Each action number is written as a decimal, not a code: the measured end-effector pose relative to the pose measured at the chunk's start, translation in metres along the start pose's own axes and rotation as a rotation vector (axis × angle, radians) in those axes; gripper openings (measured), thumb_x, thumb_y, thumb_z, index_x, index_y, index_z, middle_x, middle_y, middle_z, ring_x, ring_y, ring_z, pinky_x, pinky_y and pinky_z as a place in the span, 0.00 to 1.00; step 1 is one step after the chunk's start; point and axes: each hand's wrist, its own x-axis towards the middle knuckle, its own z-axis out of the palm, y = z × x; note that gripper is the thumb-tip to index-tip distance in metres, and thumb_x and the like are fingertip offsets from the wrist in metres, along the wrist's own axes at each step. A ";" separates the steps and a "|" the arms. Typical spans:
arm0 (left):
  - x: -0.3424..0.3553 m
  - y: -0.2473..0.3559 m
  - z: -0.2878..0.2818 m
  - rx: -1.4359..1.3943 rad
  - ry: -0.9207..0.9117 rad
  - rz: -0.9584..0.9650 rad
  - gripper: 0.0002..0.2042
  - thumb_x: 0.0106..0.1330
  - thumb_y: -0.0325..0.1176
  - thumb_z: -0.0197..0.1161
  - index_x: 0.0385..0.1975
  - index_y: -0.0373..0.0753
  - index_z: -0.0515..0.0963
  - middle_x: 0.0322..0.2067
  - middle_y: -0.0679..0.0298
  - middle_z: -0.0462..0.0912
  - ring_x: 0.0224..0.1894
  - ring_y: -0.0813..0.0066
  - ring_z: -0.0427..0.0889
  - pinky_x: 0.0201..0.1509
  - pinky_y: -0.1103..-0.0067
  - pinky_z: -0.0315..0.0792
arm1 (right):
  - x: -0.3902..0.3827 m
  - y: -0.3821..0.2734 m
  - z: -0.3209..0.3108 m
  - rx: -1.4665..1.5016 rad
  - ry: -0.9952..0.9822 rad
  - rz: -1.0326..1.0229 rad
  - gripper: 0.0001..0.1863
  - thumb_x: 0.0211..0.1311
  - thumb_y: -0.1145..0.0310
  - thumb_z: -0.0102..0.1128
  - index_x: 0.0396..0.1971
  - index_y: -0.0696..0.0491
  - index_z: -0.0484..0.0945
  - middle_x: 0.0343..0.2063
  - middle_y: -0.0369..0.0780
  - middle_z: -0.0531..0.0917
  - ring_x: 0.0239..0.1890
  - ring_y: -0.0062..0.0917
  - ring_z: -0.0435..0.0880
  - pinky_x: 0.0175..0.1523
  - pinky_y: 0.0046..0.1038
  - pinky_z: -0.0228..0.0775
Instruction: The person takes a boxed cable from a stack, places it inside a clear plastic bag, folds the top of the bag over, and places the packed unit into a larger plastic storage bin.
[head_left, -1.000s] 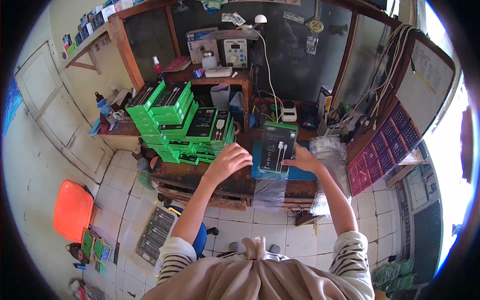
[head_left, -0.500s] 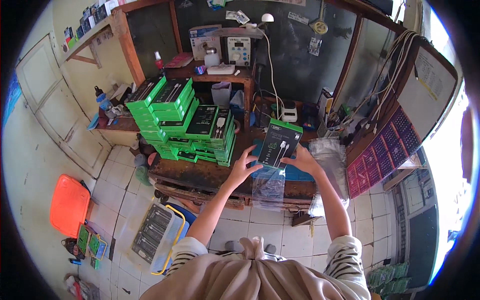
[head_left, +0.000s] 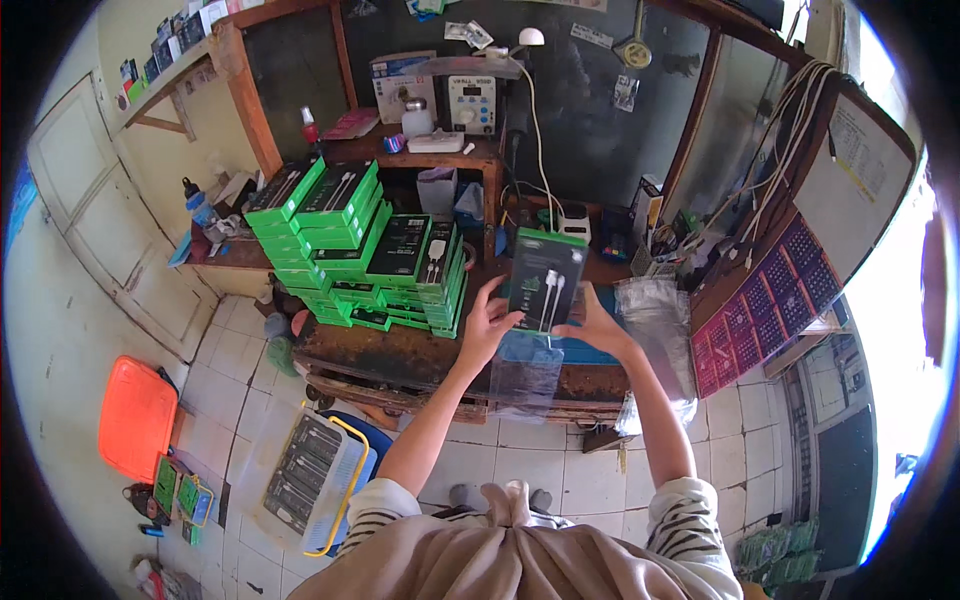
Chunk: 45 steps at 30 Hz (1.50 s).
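A black and green cable box [head_left: 546,285], with white cables pictured on its front, is held upright and slightly tilted above the workbench. My left hand [head_left: 486,328] grips its lower left edge, the thumb on the front. My right hand [head_left: 598,325] holds the lower right side, its thumb near the bottom corner. A clear plastic bag [head_left: 525,385] hangs below the box over the bench edge; whether it wraps the box I cannot tell. Beneath lies a blue mat [head_left: 590,352], partly hidden. Stacks of similar green-sided boxes [head_left: 395,250] stand to the left.
Clear plastic bags [head_left: 655,320] lie in a pile to the right. On the raised shelf at the back are a bench device with a dial [head_left: 472,105] and a bottle [head_left: 416,118]. A basket [head_left: 335,480] of boxes and an orange lid [head_left: 138,420] are on the floor at left.
The box has moved slightly left and become more upright, both hands moving with it. The hanging bag has shifted left too.
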 end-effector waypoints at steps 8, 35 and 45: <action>0.009 0.024 -0.007 -0.132 0.092 0.103 0.33 0.57 0.25 0.61 0.61 0.40 0.50 0.36 0.61 0.76 0.40 0.78 0.74 0.47 0.81 0.67 | -0.015 0.000 0.011 0.126 0.276 -0.214 0.24 0.49 0.75 0.63 0.48 0.55 0.66 0.42 0.40 0.73 0.44 0.26 0.75 0.49 0.27 0.67; 0.009 0.026 -0.002 -0.114 0.022 0.052 0.36 0.55 0.24 0.62 0.61 0.43 0.50 0.38 0.63 0.74 0.41 0.78 0.74 0.44 0.82 0.69 | -0.003 -0.020 0.009 0.223 0.263 -0.284 0.26 0.52 0.79 0.56 0.50 0.50 0.57 0.46 0.47 0.68 0.41 0.34 0.76 0.41 0.32 0.70; 0.019 0.083 -0.012 0.413 -0.266 -0.007 0.54 0.43 0.25 0.71 0.64 0.49 0.35 0.40 0.56 0.76 0.32 0.73 0.78 0.35 0.78 0.74 | -0.009 -0.040 -0.006 0.081 0.057 -0.192 0.58 0.43 0.82 0.65 0.64 0.41 0.29 0.37 0.43 0.74 0.34 0.24 0.75 0.41 0.26 0.71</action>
